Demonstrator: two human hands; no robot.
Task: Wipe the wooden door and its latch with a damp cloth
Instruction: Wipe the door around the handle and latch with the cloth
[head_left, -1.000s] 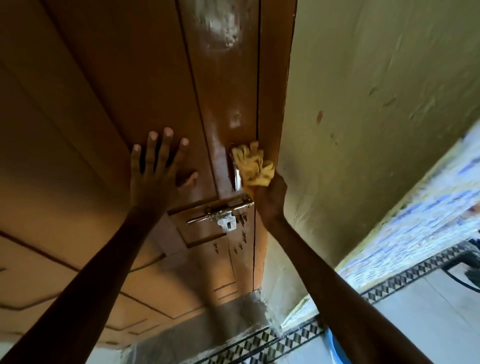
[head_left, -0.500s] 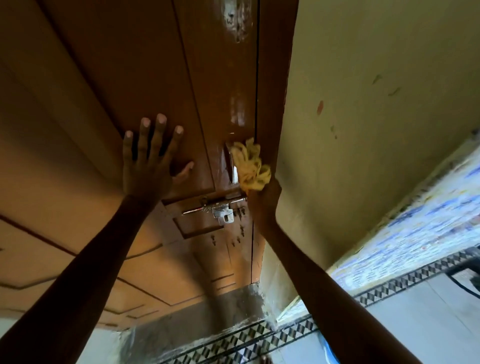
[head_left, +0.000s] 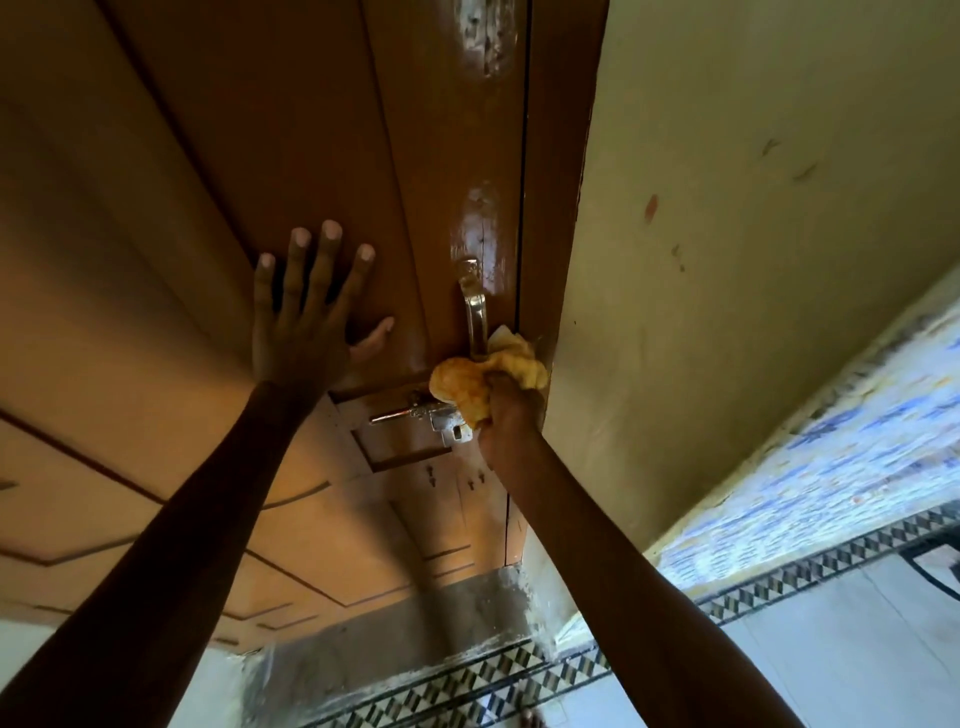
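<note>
A brown wooden door (head_left: 311, 130) fills the left and centre, glossy with wet streaks near its right edge. My left hand (head_left: 306, 317) lies flat on the door panel with fingers spread. My right hand (head_left: 506, 421) grips a bunched yellow cloth (head_left: 467, 387) against the door, at the foot of a metal pull handle (head_left: 475, 312). The cloth covers the right end of the metal sliding latch (head_left: 415, 415), whose bolt and hasp show just to its left.
The brown door frame (head_left: 561, 156) runs beside the door's right edge, then a pale yellow-green wall (head_left: 753, 182). Lower right is a blue-patterned tile band (head_left: 831, 478) and a black-and-white border strip (head_left: 779, 577) on the floor.
My right hand has slid down with the cloth from the handle's upper part to its base and the latch, uncovering the handle. My left hand stays flat on the door.
</note>
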